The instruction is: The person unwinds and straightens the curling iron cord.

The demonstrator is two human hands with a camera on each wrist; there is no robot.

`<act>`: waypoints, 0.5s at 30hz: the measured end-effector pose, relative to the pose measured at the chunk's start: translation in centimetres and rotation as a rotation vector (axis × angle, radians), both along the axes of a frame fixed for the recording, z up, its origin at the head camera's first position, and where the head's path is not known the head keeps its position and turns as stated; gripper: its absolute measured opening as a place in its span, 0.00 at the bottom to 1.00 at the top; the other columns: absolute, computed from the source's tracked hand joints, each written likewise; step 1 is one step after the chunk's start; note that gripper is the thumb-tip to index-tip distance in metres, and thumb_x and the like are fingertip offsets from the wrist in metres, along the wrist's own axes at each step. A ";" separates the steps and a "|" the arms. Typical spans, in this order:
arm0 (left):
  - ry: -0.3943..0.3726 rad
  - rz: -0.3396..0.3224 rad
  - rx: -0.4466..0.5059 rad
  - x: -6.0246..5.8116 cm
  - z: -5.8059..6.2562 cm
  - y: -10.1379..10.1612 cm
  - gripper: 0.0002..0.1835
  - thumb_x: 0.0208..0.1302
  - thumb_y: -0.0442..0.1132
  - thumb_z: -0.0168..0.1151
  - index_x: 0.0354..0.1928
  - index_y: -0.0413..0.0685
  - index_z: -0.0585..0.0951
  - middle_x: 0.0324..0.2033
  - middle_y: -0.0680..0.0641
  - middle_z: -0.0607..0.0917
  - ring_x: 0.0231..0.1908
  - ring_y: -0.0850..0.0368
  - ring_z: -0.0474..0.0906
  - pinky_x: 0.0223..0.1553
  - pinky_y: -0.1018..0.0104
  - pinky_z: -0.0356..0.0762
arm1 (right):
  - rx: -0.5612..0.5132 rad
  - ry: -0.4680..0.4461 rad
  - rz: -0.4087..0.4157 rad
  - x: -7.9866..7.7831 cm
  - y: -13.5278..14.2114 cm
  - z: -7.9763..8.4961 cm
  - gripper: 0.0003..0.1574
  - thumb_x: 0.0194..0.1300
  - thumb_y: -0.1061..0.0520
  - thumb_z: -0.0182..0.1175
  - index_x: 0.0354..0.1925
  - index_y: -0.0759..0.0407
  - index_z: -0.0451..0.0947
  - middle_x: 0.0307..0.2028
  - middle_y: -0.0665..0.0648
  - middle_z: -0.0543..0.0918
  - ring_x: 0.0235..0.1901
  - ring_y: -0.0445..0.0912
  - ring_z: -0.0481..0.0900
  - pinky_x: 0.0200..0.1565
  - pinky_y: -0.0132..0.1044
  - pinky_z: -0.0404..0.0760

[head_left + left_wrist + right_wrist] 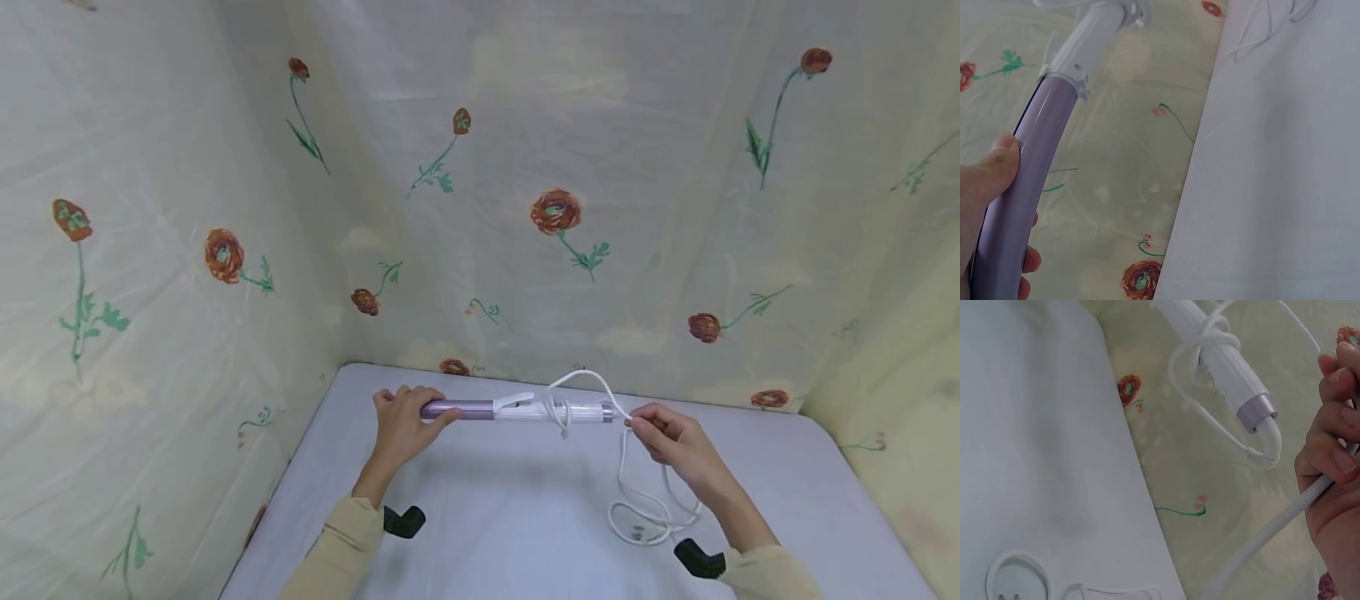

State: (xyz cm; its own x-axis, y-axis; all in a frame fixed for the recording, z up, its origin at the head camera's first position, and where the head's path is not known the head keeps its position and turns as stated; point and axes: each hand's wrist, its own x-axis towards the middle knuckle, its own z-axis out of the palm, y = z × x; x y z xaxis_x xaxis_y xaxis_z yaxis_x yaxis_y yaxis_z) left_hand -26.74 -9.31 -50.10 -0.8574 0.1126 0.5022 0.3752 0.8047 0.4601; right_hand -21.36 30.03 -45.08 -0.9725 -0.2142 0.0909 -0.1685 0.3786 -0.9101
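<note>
A curling iron (pixel 474 410) with a purple barrel and a white handle (pixel 587 413) is held level above the table. My left hand (pixel 403 427) grips the barrel end, thumb along its near side in the left wrist view. A white cord (pixel 583 372) loops around the handle. My right hand (pixel 681 443) pinches the cord just beyond the handle's end. In the right wrist view the cord leaves the handle through a thick bent sleeve (pixel 1270 440) and passes through the curled fingers (pixel 1329 453). The rest of the cord hangs down to the table.
Loose cord coils (pixel 637 540) lie on the white table (pixel 517 517) below my right hand, with plug prongs (pixel 1009 597) among them in the right wrist view. Flower-patterned cloth (pixel 480 250) hangs behind the table and along its sides.
</note>
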 end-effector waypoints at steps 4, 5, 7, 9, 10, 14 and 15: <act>-0.005 0.025 0.010 -0.1 0.0 -0.1 0.22 0.50 0.61 0.68 0.38 0.52 0.84 0.32 0.49 0.87 0.34 0.53 0.74 0.49 0.44 0.50 | -0.055 0.055 0.140 1.4 -0.2 0.2 0.09 0.71 0.60 0.50 0.44 0.65 0.72 0.22 0.45 0.68 0.18 0.44 0.63 0.19 0.36 0.66; -0.006 0.032 0.009 -0.2 0.0 -0.1 0.22 0.50 0.61 0.68 0.38 0.53 0.84 0.32 0.49 0.87 0.34 0.53 0.74 0.49 0.45 0.50 | -0.059 0.049 0.172 1.7 -0.3 0.1 0.08 0.71 0.61 0.49 0.43 0.64 0.72 0.22 0.44 0.69 0.18 0.44 0.64 0.19 0.35 0.66; -0.007 0.042 0.010 -0.2 0.0 -0.1 0.22 0.49 0.61 0.69 0.38 0.53 0.84 0.32 0.49 0.87 0.34 0.53 0.74 0.49 0.45 0.50 | -0.065 0.033 0.245 2.3 -0.5 0.0 0.08 0.71 0.63 0.48 0.43 0.66 0.72 0.23 0.44 0.69 0.18 0.45 0.64 0.18 0.35 0.67; -0.009 0.049 0.008 -0.3 0.0 -0.1 0.22 0.49 0.61 0.69 0.38 0.53 0.84 0.32 0.50 0.87 0.34 0.53 0.74 0.49 0.46 0.50 | -0.058 0.003 0.306 2.8 -0.7 -0.4 0.07 0.71 0.64 0.48 0.42 0.66 0.72 0.23 0.44 0.70 0.19 0.45 0.65 0.18 0.36 0.67; -0.012 0.051 0.008 -0.3 0.0 -0.1 0.22 0.49 0.61 0.68 0.38 0.53 0.84 0.32 0.50 0.87 0.34 0.53 0.74 0.49 0.46 0.50 | -0.053 -0.023 0.333 3.0 -0.8 -0.6 0.08 0.71 0.63 0.48 0.42 0.67 0.72 0.23 0.44 0.70 0.19 0.43 0.65 0.18 0.37 0.66; -0.029 0.045 0.011 -0.4 0.1 -0.1 0.22 0.50 0.61 0.68 0.38 0.53 0.84 0.33 0.50 0.87 0.35 0.53 0.74 0.49 0.46 0.50 | -0.006 -0.139 0.431 3.8 -1.2 -2.1 0.10 0.72 0.60 0.48 0.41 0.66 0.73 0.23 0.43 0.70 0.18 0.35 0.65 0.18 0.36 0.65; -0.033 0.041 0.015 -0.4 0.1 -0.2 0.22 0.50 0.61 0.68 0.39 0.53 0.84 0.33 0.49 0.87 0.35 0.53 0.74 0.49 0.46 0.50 | 0.009 -0.166 0.456 4.0 -1.3 -2.7 0.10 0.72 0.59 0.48 0.41 0.66 0.73 0.23 0.43 0.70 0.19 0.33 0.65 0.18 0.35 0.65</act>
State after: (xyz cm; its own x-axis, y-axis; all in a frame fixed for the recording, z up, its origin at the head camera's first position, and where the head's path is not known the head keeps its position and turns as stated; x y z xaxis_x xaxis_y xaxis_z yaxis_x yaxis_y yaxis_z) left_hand -27.17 -9.49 -49.98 -0.8773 0.0700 0.4747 0.3264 0.8122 0.4835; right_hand -17.41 28.72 -47.75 -0.7807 -0.6218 -0.0613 -0.1717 0.3078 -0.9358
